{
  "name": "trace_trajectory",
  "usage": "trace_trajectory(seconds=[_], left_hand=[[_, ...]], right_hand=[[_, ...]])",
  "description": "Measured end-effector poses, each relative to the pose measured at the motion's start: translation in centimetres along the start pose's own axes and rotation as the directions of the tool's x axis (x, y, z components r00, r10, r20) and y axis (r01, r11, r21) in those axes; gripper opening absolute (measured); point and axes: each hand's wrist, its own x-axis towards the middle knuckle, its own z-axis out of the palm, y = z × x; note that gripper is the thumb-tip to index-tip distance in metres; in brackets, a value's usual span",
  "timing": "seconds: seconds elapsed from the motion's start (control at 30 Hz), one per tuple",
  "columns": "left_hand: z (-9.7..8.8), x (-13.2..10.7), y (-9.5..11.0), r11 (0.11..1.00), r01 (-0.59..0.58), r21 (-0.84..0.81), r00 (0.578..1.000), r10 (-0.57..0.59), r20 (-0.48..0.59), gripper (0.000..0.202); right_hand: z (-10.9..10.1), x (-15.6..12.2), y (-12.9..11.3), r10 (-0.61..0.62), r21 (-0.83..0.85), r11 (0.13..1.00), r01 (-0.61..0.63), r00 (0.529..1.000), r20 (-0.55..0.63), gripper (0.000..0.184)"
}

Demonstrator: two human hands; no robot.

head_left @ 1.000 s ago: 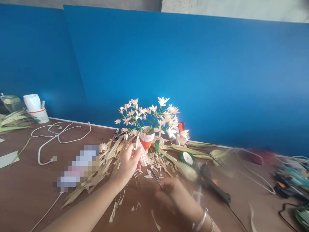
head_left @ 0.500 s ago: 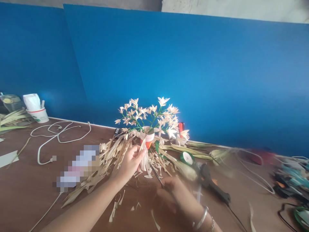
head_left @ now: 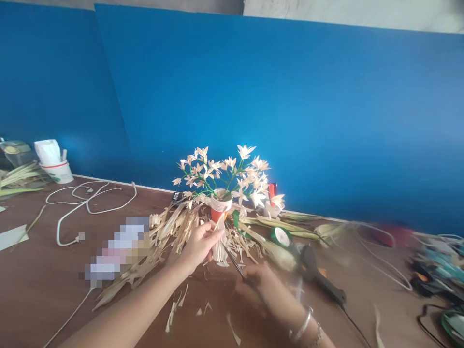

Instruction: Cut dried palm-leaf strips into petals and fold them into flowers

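Observation:
Between the thumb and fingers of my left hand (head_left: 203, 244) is a pale strip of corn husk (head_left: 219, 252), hanging down in front of the paper cup. My right hand (head_left: 263, 285), blurred, is closed round a pair of scissors (head_left: 235, 263); their handles are hidden in the fingers. The dark blades point up and left, their tips at the husk's right edge. Just behind stands an orange and white paper cup (head_left: 218, 205) with green-stemmed, cream husk flowers (head_left: 244, 181) spreading out of it.
Dried husks (head_left: 134, 270) and cut scraps litter the brown table (head_left: 203, 319). To the right lie a green tape roll (head_left: 281, 237) and a black glue gun (head_left: 321, 275) with a cord. White cables (head_left: 87, 203) and a white cup (head_left: 58, 171) are at left. A blue panel (head_left: 253, 96) closes the back.
My left hand has shifted slightly right and down with the husk, showing more of the cup. The scissors and my right hand stay in almost the same place.

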Motion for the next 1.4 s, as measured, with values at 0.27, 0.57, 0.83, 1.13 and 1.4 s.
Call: trace_trajectory(seconds=[0.27, 0.57, 0.83, 1.13, 1.4], left_hand=[[0.0, 0.2, -0.2, 0.998, 0.042, 0.039, 0.999, -0.043, 0.025, 0.019], [0.0, 0.6, -1.0, 0.993, -0.061, -0.097, 0.993, 0.05, -0.11, 0.024], [1.3, -0.5, -0.5, 0.965, -0.11, -0.239, 0.97, 0.051, -0.239, 0.031], [2.6, -1.6, -1.2, 0.961, -0.038, -0.274, 0.986, -0.009, -0.168, 0.033], [2.7, -1.7, -1.3, 0.96, -0.049, -0.276, 0.989, 0.007, -0.149, 0.031]], right_hand=[[-0.4, 0.2, 0.5, -0.049, -0.076, 0.996, 0.046, 0.998, -0.029, 0.03], [-0.2, 0.2, 0.1, -0.019, -0.056, 0.998, 0.016, 0.997, -0.07, 0.029], [0.6, -0.3, -0.6, 0.038, 0.101, 0.994, -0.036, 0.999, -0.021, 0.03], [1.2, 0.0, -0.7, 0.009, 0.152, 0.988, 0.008, 0.994, -0.111, 0.038], [1.2, -0.1, -0.4, 0.011, 0.135, 0.991, 0.006, 0.992, -0.127, 0.039]])
